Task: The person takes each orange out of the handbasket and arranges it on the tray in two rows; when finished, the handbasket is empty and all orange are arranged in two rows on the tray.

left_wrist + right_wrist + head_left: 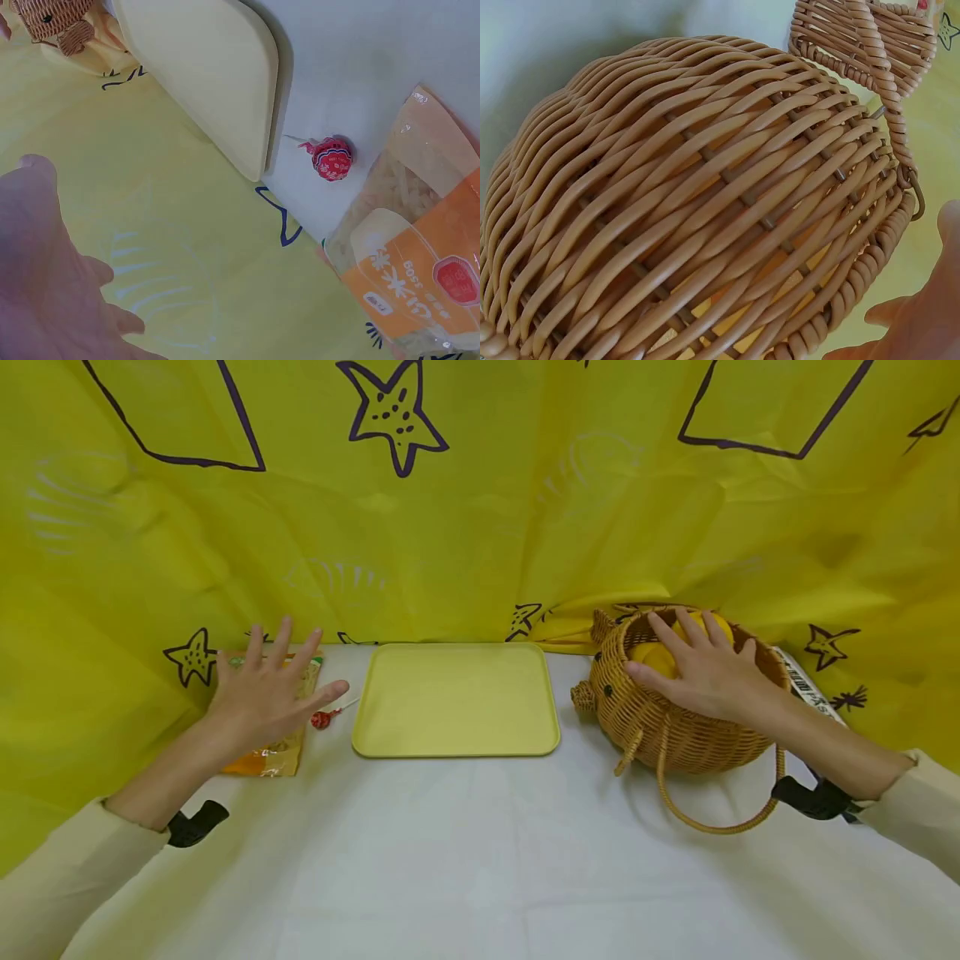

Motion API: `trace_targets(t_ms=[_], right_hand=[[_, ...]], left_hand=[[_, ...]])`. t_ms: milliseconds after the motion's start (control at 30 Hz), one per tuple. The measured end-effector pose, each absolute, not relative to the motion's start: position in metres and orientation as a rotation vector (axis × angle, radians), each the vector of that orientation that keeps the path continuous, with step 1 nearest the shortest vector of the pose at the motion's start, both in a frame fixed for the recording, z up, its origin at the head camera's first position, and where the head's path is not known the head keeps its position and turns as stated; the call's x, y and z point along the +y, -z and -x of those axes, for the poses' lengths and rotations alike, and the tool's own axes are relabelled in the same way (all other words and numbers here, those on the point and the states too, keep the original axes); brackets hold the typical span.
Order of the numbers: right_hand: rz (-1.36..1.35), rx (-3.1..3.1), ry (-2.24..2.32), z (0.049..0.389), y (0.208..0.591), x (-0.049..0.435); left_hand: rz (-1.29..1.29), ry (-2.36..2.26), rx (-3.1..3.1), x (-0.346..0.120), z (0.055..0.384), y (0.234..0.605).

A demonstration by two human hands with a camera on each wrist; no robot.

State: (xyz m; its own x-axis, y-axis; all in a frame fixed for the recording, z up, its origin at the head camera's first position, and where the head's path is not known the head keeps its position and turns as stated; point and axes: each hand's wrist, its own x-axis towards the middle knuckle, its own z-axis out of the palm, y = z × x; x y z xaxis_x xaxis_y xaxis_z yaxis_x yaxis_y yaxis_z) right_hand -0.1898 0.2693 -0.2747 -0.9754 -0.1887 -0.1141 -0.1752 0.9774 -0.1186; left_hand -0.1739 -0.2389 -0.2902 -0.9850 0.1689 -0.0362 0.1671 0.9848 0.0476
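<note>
My left hand [258, 697], its fingers spread, hovers over an orange and clear food bag [420, 262] at the left. Beside that bag lies a red-wrapped lollipop [332, 159] with a white stick. At the right, my right hand [708, 672] is spread above the mouth of a wicker basket [697, 747] shaped like a pig. Rounded yellow things [654, 656] sit inside the basket, partly covered by the hand. Neither hand grips anything. The right wrist view shows the woven side of the basket [690, 202] close up, with fingertips near its rim.
A pale yellow tray [456, 702] lies between the hands on the white tablecloth [420, 852]. The basket's rope handle [720, 828] hangs toward the front. Behind the basket's right side is a black-and-white printed item [806, 685]. A yellow patterned cloth [465, 543] hangs along the back.
</note>
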Motion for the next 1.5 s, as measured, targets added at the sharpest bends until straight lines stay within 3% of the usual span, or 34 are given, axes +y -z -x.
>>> trace_targets(t_ms=[500, 767, 1500], right_hand=[[0.428, 2.984, 0.357, 0.192, 0.267, 0.278], [0.44, 2.879, 0.558, 0.206, 0.253, 0.293], [0.6, 2.595, 0.654, 0.218, 0.261, 0.333]], left_hand=[[-0.519, -0.881, 2.864, -0.231, 0.184, 0.312], [-0.44, -1.245, 2.72, -0.232, 0.181, 0.335], [-0.483, -1.269, 2.583, -0.222, 0.179, 0.393]])
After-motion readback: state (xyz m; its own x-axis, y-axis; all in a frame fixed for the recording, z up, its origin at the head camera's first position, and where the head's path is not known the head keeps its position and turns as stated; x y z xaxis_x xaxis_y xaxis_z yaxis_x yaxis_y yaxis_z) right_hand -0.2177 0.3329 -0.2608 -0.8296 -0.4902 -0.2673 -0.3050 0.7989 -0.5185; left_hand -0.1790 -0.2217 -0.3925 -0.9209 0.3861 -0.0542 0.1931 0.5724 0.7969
